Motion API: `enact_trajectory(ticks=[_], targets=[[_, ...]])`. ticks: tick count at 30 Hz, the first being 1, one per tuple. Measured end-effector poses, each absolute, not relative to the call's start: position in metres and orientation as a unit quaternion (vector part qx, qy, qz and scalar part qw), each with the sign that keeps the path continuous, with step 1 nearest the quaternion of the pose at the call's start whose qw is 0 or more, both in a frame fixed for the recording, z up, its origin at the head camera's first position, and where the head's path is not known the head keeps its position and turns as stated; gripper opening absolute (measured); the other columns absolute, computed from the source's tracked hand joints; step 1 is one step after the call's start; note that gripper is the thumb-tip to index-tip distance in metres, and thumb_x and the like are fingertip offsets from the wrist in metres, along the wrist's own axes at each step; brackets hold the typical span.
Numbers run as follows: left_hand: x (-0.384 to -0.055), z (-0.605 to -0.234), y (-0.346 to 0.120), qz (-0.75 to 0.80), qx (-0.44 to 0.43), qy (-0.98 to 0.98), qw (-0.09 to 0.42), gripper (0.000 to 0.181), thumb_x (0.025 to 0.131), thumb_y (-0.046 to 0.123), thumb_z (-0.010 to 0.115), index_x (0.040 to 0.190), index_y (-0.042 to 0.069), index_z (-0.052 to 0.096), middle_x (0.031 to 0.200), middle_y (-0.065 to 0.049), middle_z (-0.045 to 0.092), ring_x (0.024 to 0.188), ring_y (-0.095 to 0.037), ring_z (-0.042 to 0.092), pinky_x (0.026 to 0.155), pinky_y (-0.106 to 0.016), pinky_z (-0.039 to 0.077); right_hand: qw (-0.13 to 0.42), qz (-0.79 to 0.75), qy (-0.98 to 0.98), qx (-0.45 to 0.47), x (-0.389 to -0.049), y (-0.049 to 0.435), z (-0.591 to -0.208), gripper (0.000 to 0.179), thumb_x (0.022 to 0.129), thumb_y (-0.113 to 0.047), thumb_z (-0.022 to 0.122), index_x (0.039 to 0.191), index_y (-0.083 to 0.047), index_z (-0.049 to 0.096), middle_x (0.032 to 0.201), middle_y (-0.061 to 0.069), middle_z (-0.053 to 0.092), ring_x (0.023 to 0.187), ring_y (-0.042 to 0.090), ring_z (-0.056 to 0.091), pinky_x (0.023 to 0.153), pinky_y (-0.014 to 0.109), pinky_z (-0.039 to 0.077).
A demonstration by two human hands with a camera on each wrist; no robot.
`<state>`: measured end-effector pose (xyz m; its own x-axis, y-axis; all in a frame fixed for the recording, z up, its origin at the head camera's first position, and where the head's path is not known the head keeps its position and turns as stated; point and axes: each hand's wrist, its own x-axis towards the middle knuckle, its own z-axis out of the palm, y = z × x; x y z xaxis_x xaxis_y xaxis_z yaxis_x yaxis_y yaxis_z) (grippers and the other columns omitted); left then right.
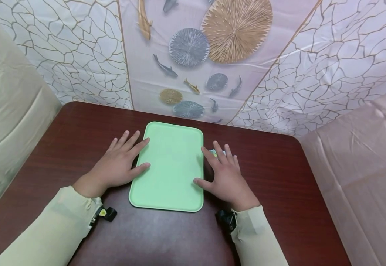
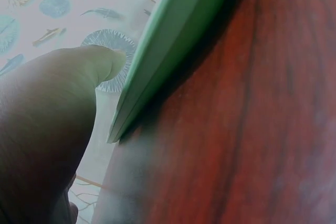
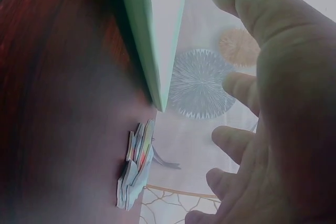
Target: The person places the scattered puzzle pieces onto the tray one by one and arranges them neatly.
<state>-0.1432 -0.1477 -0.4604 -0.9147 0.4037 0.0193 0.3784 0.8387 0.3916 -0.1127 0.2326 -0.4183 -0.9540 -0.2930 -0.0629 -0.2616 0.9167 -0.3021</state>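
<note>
A light green rectangular tray [image 1: 169,168] with a low raised rim lies on the dark reddish-brown table between the hands. My left hand [image 1: 114,166] is at its left side, fingers spread, with the thumb and index fingertip over the rim. In the left wrist view the thumb [image 2: 68,85] is beside the tray's edge [image 2: 163,56]; whether it touches cannot be told. My right hand [image 1: 226,177] is spread at the right side, thumb tip over the rim and fingers apart. Partly hidden behind those fingers is a small stack of thin, flat, colourful pieces [image 3: 137,169].
The wooden table [image 1: 279,192] extends on both sides of the tray. A patterned cloth [image 1: 189,85] with fish and round leaf shapes hangs behind its far edge. Plain pale cloth [image 1: 359,159] hangs at the right, and more [image 1: 10,111] at the left.
</note>
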Motion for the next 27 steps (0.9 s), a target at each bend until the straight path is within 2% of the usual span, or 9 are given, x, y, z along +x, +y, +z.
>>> enact_trajectory(ticks=[13,20,27], targets=[[-0.145,-0.464,-0.149,0.200,0.200,0.958,0.041,0.086,0.111,0.072,0.053,0.182,0.033,0.023,0.191,-0.014,0.012,0.176,-0.050,0.003,0.136,-0.078,0.008,0.045,-0.153,0.978,-0.132,-0.117,0.244,-0.409,0.104,0.094,-0.064,0.085,0.179,-0.036,0.032,0.191,0.007,0.012,0.177,0.048,0.002,0.134,0.081,0.014],[-0.147,-0.465,-0.149,0.204,0.204,0.957,0.040,0.086,0.111,0.073,0.052,0.182,0.034,0.022,0.191,-0.014,0.012,0.176,-0.050,0.004,0.136,-0.079,0.007,0.054,-0.159,0.977,-0.129,-0.125,0.247,-0.401,0.101,0.096,-0.060,0.086,0.178,-0.030,0.036,0.190,0.011,0.015,0.177,0.048,0.004,0.136,0.077,0.017],[-0.147,-0.466,-0.150,0.201,0.201,0.958,0.041,0.086,0.111,0.071,0.054,0.182,0.034,0.023,0.191,-0.014,0.013,0.176,-0.050,0.005,0.136,-0.079,0.008,0.066,-0.170,0.976,-0.117,-0.135,0.251,-0.398,0.092,0.099,-0.053,0.084,0.176,-0.026,0.040,0.188,0.014,0.021,0.175,0.048,0.015,0.131,0.071,0.037]])
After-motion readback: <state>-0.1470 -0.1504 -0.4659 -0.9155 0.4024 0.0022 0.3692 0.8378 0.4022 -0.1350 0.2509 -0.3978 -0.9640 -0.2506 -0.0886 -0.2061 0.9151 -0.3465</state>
